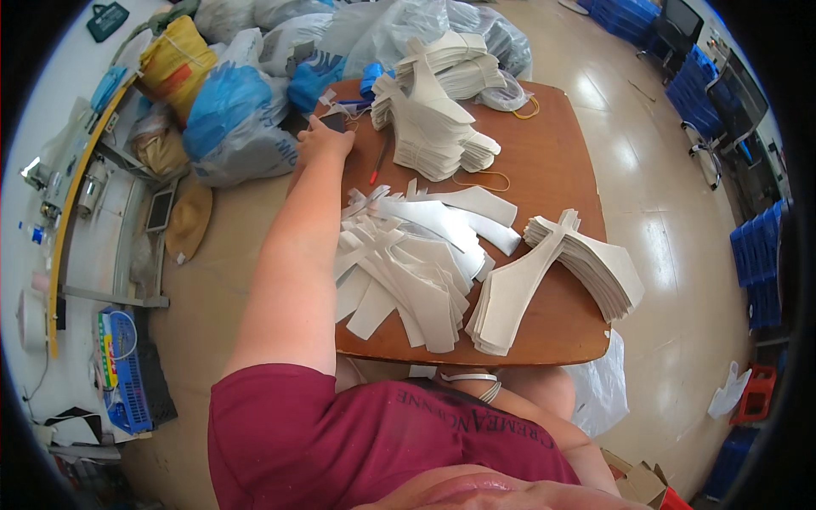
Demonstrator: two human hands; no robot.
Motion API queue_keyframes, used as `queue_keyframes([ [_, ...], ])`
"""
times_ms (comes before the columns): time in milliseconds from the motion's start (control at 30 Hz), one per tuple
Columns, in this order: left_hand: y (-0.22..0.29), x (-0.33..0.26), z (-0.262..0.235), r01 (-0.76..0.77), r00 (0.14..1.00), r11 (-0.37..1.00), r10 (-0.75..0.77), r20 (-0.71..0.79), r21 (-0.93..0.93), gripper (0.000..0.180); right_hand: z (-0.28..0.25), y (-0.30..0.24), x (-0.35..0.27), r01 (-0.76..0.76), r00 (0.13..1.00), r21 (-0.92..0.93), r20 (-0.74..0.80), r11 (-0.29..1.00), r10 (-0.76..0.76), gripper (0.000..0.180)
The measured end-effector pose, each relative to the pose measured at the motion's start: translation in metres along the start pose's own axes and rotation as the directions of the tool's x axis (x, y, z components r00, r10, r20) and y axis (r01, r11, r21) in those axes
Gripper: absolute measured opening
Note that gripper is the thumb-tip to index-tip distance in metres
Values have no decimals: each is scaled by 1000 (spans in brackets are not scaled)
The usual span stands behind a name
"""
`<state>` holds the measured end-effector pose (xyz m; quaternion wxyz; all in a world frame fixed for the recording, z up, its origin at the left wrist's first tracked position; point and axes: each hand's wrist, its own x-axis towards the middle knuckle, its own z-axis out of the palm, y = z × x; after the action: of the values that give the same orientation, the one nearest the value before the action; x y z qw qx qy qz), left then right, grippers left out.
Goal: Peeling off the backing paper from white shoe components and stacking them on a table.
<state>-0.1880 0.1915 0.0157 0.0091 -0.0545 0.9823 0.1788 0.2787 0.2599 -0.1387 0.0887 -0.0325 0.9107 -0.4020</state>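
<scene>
My left hand (325, 140) reaches to the far left corner of the brown table, its fingers closed on a dark, flat, phone-like object (337, 123). My right forearm (531, 412) bends across my lap, a white band at its wrist; the near table edge hides the fingers. A loose pile of cream, curved cut pieces (408, 272) spreads on the near left of the table. Beside it, a neat stack of similar pieces (586, 255) lies crosswise at the right. Taller bundled stacks (429, 127) stand at the far side.
A red pen (374, 177) and a yellow elastic loop (493, 177) lie on the table (552, 127). Stuffed plastic bags (238, 127) crowd its far left side. A shelf unit (127, 238) stands at the left. Blue crates (759, 263) and office chairs (738, 98) line the right.
</scene>
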Motion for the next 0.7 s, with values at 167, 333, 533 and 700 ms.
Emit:
queue_keyframes([
  [167,17,-6,4,38,999,999,-38,-16,28,95,-10,6,9,-38,999,13,16,999,38,35],
  [333,29,-7,14,65,998,998,-65,-20,9,92,-21,12,13,-75,997,18,2,997,75,35],
  [533,22,1,26,79,996,994,-76,-50,72,91,-27,16,11,-122,992,39,9,992,122,35],
  [700,4,-16,-16,-8,1000,998,8,-5,59,90,-23,9,-2,-159,986,70,70,985,154,35],
])
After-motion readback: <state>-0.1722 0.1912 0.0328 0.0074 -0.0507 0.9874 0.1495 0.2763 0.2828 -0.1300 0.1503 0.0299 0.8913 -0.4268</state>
